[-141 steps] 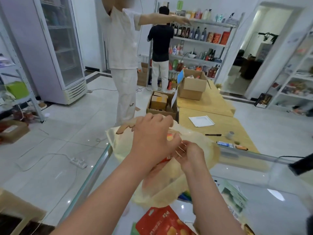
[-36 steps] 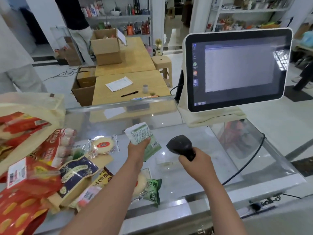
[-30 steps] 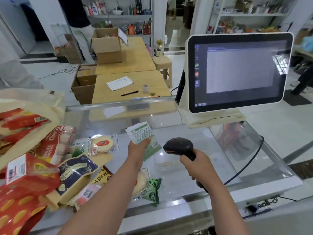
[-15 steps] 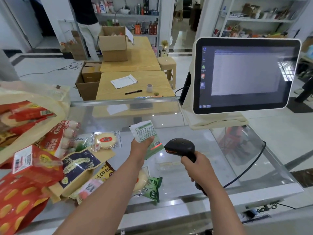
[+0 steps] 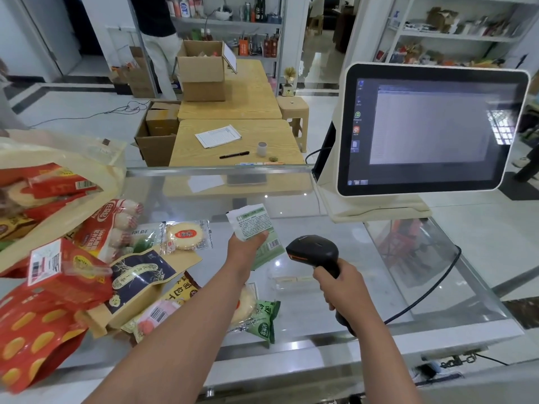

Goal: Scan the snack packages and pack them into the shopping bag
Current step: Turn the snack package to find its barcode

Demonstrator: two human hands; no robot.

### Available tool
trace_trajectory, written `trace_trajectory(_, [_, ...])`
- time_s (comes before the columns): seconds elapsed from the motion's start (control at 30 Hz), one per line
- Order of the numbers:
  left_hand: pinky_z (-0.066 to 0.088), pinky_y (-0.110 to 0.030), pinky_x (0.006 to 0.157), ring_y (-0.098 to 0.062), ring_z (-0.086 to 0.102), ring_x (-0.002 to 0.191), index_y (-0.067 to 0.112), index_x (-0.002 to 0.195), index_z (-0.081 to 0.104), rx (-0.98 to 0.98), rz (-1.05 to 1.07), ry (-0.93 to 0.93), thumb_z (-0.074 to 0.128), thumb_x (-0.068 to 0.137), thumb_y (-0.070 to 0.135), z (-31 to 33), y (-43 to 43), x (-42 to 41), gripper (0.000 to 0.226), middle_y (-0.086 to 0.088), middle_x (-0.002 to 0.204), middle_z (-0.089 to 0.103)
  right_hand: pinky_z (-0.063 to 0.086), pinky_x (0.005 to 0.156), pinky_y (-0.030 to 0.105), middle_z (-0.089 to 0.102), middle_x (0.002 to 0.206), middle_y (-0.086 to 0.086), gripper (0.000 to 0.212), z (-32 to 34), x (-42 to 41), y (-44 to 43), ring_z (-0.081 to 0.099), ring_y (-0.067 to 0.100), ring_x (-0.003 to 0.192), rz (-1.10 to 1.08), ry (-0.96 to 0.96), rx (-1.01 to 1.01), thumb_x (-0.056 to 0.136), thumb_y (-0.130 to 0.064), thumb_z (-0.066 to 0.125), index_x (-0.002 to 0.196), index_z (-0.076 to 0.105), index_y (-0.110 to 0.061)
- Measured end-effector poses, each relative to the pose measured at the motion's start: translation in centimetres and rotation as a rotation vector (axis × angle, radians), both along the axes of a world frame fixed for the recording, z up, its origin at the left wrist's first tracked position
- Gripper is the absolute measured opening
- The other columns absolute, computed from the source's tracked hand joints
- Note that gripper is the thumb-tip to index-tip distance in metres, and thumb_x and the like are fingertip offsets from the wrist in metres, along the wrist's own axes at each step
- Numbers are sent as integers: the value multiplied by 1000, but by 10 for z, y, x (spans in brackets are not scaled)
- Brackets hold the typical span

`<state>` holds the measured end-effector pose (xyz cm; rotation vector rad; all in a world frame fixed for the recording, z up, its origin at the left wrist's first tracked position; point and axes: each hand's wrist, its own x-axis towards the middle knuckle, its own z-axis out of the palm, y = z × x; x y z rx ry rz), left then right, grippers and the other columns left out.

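1. Head view showed the left hand (image 5: 244, 248) pinching a small green-and-white snack packet (image 5: 256, 228) by its lower part, held upright above the glass counter (image 5: 364, 275), printed back and barcode turned toward the scanner, presumably so the code could be read.
2. The right hand (image 5: 344, 290) was wrapped firmly round the handle of the black barcode scanner (image 5: 313, 252), its head aimed left at the packet, just beside it but apart.
3. Other snack packages (image 5: 137, 275) lay piled on the counter's left, near the cream shopping bag (image 5: 96, 176), which already held several red packs, likely kept close for quick packing.
4. The checkout screen (image 5: 431, 126) stood to the right, facing the person, probably to confirm each scan.
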<state>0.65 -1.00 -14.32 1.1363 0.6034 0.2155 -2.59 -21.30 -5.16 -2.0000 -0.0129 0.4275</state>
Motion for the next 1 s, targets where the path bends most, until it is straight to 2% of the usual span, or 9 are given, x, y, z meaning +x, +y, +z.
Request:
trace_trajectory(0.2, [55, -37, 83, -25, 66, 101, 16, 116, 62, 2, 3, 2, 70, 86, 9, 3, -1, 0, 31, -7, 114, 68, 34, 40, 22, 47, 65, 9, 20, -1, 2, 0, 40, 18, 54, -20, 2, 3, 86, -15, 56, 89, 54, 4])
trace_trajectory(0.33, [55, -36, 82, -26, 66, 100, 17, 114, 63, -1, 3, 0, 70, 86, 9, 2, 0, -1, 30, -7, 113, 68, 29, 40, 23, 44, 63, 8, 24, -1, 3, -1, 37, 20, 51, -51, 35, 16, 84, -17, 56, 87, 50, 6])
trace_trajectory(0.43, [55, -36, 83, -25, 66, 101, 18, 113, 63, -6, 7, 9, 70, 86, 9, 2, 0, 0, 29, -7, 113, 68, 33, 46, 29, 45, 65, 9, 25, -3, 5, -1, 39, 21, 54, -54, 34, 9, 83, -19, 56, 88, 51, 5])
trace_trajectory(0.57, [55, -37, 84, -26, 66, 102, 18, 112, 63, -5, 8, 14, 70, 86, 9, 2, 0, 0, 28, -7, 112, 68, 36, 44, 26, 48, 66, 9, 21, -4, 5, 0, 42, 18, 54, -27, 13, 15, 85, -17, 56, 90, 54, 3])
trace_trajectory(0.67, [54, -41, 89, -26, 66, 102, 19, 111, 63, 2, 12, 17, 71, 86, 10, 2, -1, 0, 28, -7, 113, 68, 38, 43, 24, 53, 68, 7, 13, -7, 4, 3, 46, 18, 57, -7, -39, -2, 85, -17, 58, 89, 57, -5])
trace_trajectory(0.73, [54, -43, 90, -27, 66, 102, 18, 113, 63, 5, 9, 17, 71, 85, 10, 2, -1, 0, 29, -8, 114, 68, 44, 53, 24, 61, 76, 3, 7, -12, 4, 6, 54, 17, 65, 20, -95, -52, 83, -18, 61, 89, 58, -15])
trace_trajectory(0.83, [56, -38, 82, -23, 67, 98, 17, 114, 64, 4, 5, 11, 72, 85, 12, 3, -1, -1, 31, -7, 112, 69, 44, 60, 17, 64, 87, -6, 20, -21, 2, 9, 58, 5, 79, 66, -115, -98, 81, -16, 64, 97, 56, -26])
trace_trajectory(0.9, [56, -33, 77, -19, 68, 94, 17, 115, 64, -5, 7, 14, 72, 85, 17, 7, -1, -2, 30, -3, 107, 70, 46, 64, 22, 63, 88, -4, 22, -28, 2, 10, 59, 9, 81, 73, -115, -126, 79, -14, 64, 96, 55, -26])
trace_trajectory(1.0, [57, -37, 78, -22, 69, 94, 21, 108, 65, -72, 26, 47, 70, 86, 28, 14, -1, -2, 23, -5, 106, 71, 48, 65, 32, 60, 80, 2, 15, -41, 3, 11, 57, 20, 75, 56, -160, -212, 77, -12, 62, 89, 56, -19])
